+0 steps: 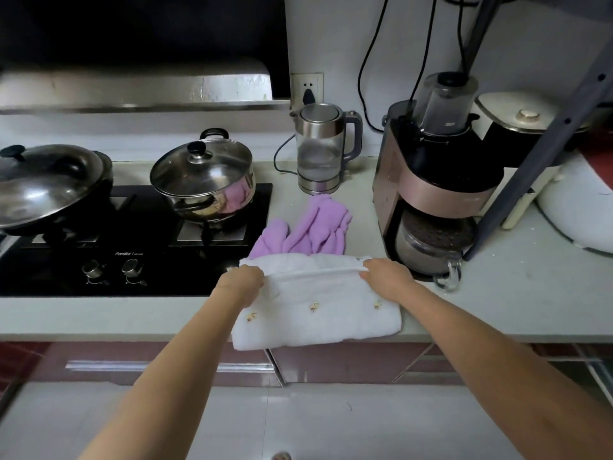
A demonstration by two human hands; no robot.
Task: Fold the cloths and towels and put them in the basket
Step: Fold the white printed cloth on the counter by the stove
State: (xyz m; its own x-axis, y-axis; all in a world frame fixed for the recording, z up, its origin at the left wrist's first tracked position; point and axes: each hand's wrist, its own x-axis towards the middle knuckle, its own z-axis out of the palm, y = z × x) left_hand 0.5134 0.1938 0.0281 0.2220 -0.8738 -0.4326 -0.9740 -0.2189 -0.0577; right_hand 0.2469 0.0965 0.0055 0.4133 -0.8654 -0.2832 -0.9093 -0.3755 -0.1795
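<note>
Both hands pinch the same folded edge of a white towel (318,310): my left hand (243,280) has its fingers curled over the edge's left end, my right hand (386,278) curls over its right end, and the edge runs taut between them like a low ridge. From largest to smallest, I see a pale counter (517,293) running across the view, with a black hob (139,254) set into it at left carrying a lidded wok (49,184) and a steel pot (204,175). A coffee machine (431,180) stands at right, just beside the towel's far right corner, and a glass kettle (320,147) sits near the wall behind. The towel lies at the counter's front edge, already doubled over, its near fold hanging slightly past the lip; tiny yellow motifs dot its top layer. Touching its far side is a purple cloth (315,227), crumpled and unfolded. I see no basket. I judge the towel thick, soft and limp, light for its bulk, with a nap that grips skin well, so it should not slip. It will sag wherever unsupported, so I would hold it at the two corners of a fold, as now, keeping the edge tight. The purple cloth looks thinner and floppier; I would find two adjacent corners and shake it flat first.
</note>
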